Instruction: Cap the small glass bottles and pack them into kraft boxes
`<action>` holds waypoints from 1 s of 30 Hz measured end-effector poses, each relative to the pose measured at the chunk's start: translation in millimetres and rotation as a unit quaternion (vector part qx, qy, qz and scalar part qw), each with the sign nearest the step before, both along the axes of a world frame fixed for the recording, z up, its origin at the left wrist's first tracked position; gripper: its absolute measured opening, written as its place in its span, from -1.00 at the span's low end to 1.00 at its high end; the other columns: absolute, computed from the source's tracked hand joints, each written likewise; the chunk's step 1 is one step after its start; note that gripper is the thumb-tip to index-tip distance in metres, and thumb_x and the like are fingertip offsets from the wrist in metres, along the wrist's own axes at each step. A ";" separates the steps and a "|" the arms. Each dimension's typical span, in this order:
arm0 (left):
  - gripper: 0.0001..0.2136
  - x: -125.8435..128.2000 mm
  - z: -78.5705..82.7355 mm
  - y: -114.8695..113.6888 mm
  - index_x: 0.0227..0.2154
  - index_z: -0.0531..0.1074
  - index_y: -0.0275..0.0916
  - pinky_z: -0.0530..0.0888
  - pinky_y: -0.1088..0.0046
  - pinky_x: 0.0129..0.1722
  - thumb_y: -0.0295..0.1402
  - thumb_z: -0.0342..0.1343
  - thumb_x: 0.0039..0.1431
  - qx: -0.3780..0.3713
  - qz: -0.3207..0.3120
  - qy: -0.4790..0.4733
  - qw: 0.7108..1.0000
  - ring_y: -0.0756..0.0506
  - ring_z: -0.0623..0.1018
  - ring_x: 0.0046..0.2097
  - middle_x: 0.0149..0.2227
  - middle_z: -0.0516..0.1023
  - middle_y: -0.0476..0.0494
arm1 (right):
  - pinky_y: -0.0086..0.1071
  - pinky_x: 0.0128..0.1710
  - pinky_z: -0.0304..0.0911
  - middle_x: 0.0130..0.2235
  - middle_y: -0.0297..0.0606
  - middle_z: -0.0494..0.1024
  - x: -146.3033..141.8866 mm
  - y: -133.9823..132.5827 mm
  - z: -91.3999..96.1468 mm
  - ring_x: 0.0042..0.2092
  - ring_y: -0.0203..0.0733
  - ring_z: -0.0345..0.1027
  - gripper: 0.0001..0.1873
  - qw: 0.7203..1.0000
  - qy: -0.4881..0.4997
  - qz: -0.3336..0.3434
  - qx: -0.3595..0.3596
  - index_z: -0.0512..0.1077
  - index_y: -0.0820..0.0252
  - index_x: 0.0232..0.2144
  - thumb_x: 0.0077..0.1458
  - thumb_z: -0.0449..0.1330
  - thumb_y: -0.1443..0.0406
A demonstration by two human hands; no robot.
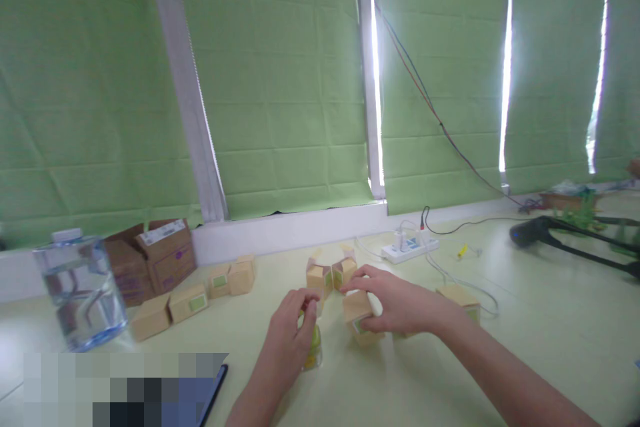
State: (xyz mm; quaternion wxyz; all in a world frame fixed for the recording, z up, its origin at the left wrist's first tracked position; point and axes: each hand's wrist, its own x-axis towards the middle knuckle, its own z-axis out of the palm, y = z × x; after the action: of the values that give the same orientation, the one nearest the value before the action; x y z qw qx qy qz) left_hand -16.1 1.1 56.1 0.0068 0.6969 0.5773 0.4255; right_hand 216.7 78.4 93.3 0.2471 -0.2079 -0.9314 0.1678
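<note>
My right hand (393, 299) grips a small tan cardboard box (364, 332) with a green label, its thumb low on the side and the fingers across the top. To the left, my left hand (293, 325) has curled fingers at the top of a small clear jar (313, 350) with yellow-green colouring; the hand covers part of it. Two more small boxes, an open one (319, 276) and its neighbour (345, 270), stand just beyond my hands with flaps raised. Behind my right forearm sits another tan box (460, 300).
Several small boxes (187, 302) line the left side, near a larger brown carton (170, 257) and a water bottle (85, 290). A dark-edged device (215, 393) lies front left. A power strip (410, 247) with cables is at the back; a black frame (565, 240) stands at right.
</note>
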 end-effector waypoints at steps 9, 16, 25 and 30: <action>-0.78 1.6 -0.9 -2.0 -0.30 0.42 -0.19 0.39 0.32 -0.15 -0.29 -0.13 0.31 -0.022 -0.005 0.006 1.000 -0.12 0.48 -0.20 -0.29 0.49 -0.11 | -0.32 -0.17 0.20 -0.12 -0.13 0.53 18.3 9.0 5.5 -0.07 0.02 0.39 -0.41 0.973 -0.167 -0.152 0.046 0.45 0.09 0.03 -0.14 0.25 0.41; -0.79 -8.8 -3.8 5.1 -0.28 0.42 -0.17 0.39 0.32 -0.15 -0.30 -0.12 0.27 0.004 0.055 -0.024 0.998 -0.12 0.51 -0.20 -0.28 0.53 -0.09 | -0.29 -0.04 0.23 -0.09 -0.13 0.55 -21.4 -11.7 10.4 -0.01 -0.02 0.40 -0.66 0.982 -0.119 -0.108 0.100 0.51 0.13 -0.13 0.02 0.18 0.44; -0.78 -15.5 -2.7 2.8 -0.32 0.40 -0.17 0.37 0.39 -0.23 -0.37 -0.17 0.26 0.017 0.123 -0.089 0.988 -0.08 0.51 -0.28 -0.36 0.54 -0.03 | -0.22 -0.17 0.39 -0.15 0.18 0.58 -71.8 -40.0 -9.8 -0.10 0.16 0.52 -0.63 0.940 -0.275 -0.200 0.042 0.54 0.44 -0.19 -0.05 0.14 0.67; -0.78 -10.8 -4.4 3.2 -0.32 0.42 -0.18 0.37 0.40 -0.22 -0.39 -0.15 0.24 0.015 0.106 -0.066 0.992 -0.07 0.51 -0.27 -0.32 0.55 -0.05 | -0.14 -0.10 0.36 -0.12 0.18 0.57 -73.2 -39.9 -14.0 -0.05 0.18 0.50 -0.58 0.934 -0.276 -0.220 0.049 0.52 0.44 -0.13 0.10 -0.03 0.65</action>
State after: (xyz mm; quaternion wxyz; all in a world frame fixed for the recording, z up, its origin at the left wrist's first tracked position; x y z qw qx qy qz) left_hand -26.9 4.3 51.7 -0.0104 0.6017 0.6402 0.4776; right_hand 143.5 38.5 79.3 0.0212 -0.4334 -0.9009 -0.0008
